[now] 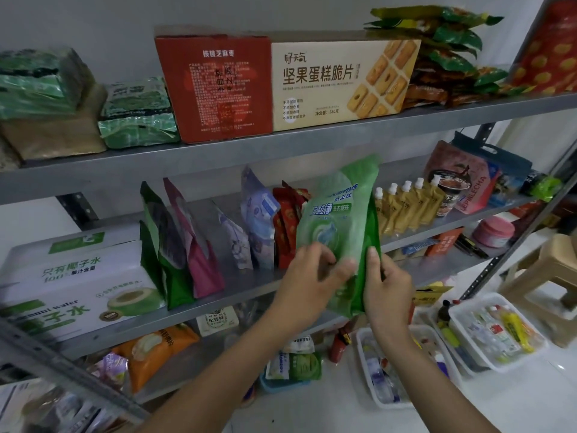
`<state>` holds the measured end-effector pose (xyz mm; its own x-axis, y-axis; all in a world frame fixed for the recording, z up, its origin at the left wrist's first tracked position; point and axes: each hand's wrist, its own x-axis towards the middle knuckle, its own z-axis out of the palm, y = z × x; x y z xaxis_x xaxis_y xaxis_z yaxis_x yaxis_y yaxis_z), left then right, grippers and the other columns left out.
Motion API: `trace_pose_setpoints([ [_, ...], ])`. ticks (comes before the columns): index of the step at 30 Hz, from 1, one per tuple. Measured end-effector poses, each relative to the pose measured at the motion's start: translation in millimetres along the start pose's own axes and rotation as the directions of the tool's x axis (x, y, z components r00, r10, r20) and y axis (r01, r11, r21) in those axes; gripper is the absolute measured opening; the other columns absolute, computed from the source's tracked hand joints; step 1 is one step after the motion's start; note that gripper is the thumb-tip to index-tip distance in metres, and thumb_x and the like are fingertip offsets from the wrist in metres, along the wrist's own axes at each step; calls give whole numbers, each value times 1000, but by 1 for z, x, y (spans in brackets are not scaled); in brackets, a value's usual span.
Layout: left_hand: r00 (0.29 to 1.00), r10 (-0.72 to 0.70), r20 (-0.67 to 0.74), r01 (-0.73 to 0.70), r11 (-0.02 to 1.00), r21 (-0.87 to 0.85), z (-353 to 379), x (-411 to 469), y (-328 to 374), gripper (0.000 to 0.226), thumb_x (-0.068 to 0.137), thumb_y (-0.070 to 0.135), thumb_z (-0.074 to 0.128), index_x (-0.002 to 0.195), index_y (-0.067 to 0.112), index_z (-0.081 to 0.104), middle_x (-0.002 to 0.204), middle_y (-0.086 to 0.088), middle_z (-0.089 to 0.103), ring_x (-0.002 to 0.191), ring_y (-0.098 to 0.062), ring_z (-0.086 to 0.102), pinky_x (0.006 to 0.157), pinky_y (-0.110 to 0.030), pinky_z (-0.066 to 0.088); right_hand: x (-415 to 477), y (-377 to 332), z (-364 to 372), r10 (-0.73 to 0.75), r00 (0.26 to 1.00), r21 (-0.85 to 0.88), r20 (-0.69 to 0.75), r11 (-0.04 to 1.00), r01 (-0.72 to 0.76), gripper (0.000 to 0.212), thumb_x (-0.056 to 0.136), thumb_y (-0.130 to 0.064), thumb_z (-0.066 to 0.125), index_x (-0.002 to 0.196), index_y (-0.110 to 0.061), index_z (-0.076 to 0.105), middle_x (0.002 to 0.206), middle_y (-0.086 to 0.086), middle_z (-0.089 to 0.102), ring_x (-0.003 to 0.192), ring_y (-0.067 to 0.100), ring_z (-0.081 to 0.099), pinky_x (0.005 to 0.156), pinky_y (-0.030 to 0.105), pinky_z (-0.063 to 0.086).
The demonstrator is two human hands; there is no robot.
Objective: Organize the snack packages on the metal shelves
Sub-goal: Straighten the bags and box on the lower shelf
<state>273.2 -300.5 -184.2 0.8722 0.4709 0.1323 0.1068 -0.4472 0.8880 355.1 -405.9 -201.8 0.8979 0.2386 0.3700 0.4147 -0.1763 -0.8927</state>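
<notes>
A tall green pouch with blue lettering stands upright in front of the middle metal shelf. My left hand grips its lower front face. My right hand pinches its lower right edge. Behind the pouch stand red packets, a pale blue-white pouch, and to the left green and pink stand-up bags. A row of tan spout pouches stands just right of the green pouch.
The top shelf holds a red box, a beige biscuit box and stacked green packets. A white coconut-water box fills the middle shelf's left end. White trays of small items lie on the floor at right, beside a stool.
</notes>
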Motion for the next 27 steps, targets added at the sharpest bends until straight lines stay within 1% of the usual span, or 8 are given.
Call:
trace_pose_setpoints([
  [2,1000,24,-14,-22,987,161,6,-1,2,61,75,74,49,100,19,48,102,4,47,93,-12,50,79,-28,46,-7,-2,4,-1,1000,7,-8,1000,1,40,98,-19,51,59,-9,51,47,-4,41,44,6,39,42,17,25],
  [5,997,53,-60,-44,989,143,6,-1,-6,28,92,41,58,95,14,50,98,3,50,88,-13,52,72,-20,43,-9,-3,6,18,1000,40,-25,999,-17,42,93,-19,60,53,-19,47,44,-9,36,43,6,35,43,18,24],
  [10,993,-66,-96,51,987,-150,7,-5,-14,13,96,11,57,88,1,57,89,-11,64,80,-13,59,74,-34,53,-8,-7,9,233,972,243,43,941,-236,38,89,-21,67,57,-10,51,50,-4,44,47,4,38,47,20,35],
  [14,968,-232,-95,181,908,-379,2,-5,-22,31,95,8,57,69,15,44,80,-16,58,79,-26,57,78,-55,52,-12,-8,16,448,870,453,206,745,-491,31,89,-25,67,67,-5,55,72,19,57,66,25,54,64,41,48],
  [16,966,-244,-87,186,886,-424,-2,-8,-23,33,95,6,56,67,16,42,74,-11,54,77,-24,53,74,-52,50,-14,-8,17,473,839,465,270,698,-544,29,87,-26,67,72,-3,58,77,22,61,69,28,58,64,40,52],
  [21,980,-195,-38,147,836,-528,-17,-15,-28,28,96,1,53,73,11,42,78,-10,56,81,-24,56,74,-41,49,-17,-8,12,286,914,376,287,844,-382,34,81,-38,63,65,-9,60,79,15,62,78,25,58,73,37,48],
  [24,984,-177,20,142,714,-686,-30,-16,-35,6,91,3,56,88,3,51,94,-14,65,92,-26,62,85,-45,52,-4,6,3,161,962,176,221,964,-202,9,85,-29,68,93,-29,66,112,1,59,109,18,55,95,36,45],
  [27,984,-158,85,154,504,-850,-42,-17,-41,18,82,6,59,100,4,59,96,-4,74,88,-16,71,77,-31,59,22,26,-18,353,852,127,387,895,-428,84,61,-38,83,134,-30,42,138,1,47,121,19,51,101,42,46],
])
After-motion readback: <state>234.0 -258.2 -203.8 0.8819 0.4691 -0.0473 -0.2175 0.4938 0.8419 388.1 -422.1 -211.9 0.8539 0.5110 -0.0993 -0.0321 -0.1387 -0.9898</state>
